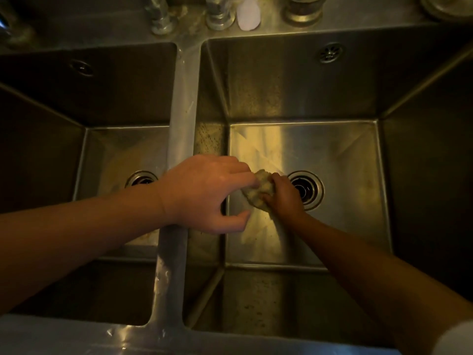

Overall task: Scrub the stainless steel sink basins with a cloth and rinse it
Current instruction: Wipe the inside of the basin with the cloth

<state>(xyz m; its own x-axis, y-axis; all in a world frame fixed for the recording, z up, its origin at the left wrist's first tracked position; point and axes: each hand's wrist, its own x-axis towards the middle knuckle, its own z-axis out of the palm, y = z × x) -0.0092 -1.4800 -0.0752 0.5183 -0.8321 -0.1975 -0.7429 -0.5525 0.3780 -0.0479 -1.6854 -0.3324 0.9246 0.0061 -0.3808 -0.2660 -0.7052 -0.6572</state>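
Cloth (258,192), bunched into a pale wad, is down in the right basin (332,149), just left of the drain (305,189) and close above the floor; whether it touches the steel I cannot tell. The basin floor shines in streaks around it, and the left and far walls are speckled with dull spots. A round overflow grille (331,53) sits high on the far wall.

A steel divider (179,124) runs from near to far between this basin and the left basin (112,149), which has its own drain (140,178), half hidden by the left forearm. On the far ledge stand two tap bases (161,19) side by side, with a small white oval object (247,14) just right of them; what it is I cannot tell. The near rim (76,336) is wet and glints.

The left forearm crosses over the left basin and the divider, covering part of both. The left hand (204,190) hangs above the right basin's left wall, its fingers reaching right so the tips lie on the cloth's left side, while the thumb is spread well apart below and touches nothing.

The right hand (284,198) comes in from the near right and covers the drain's left edge. Its fingers are curled tight round the cloth's right side, gripping it. A white sleeve (458,339) shows at the near right corner.
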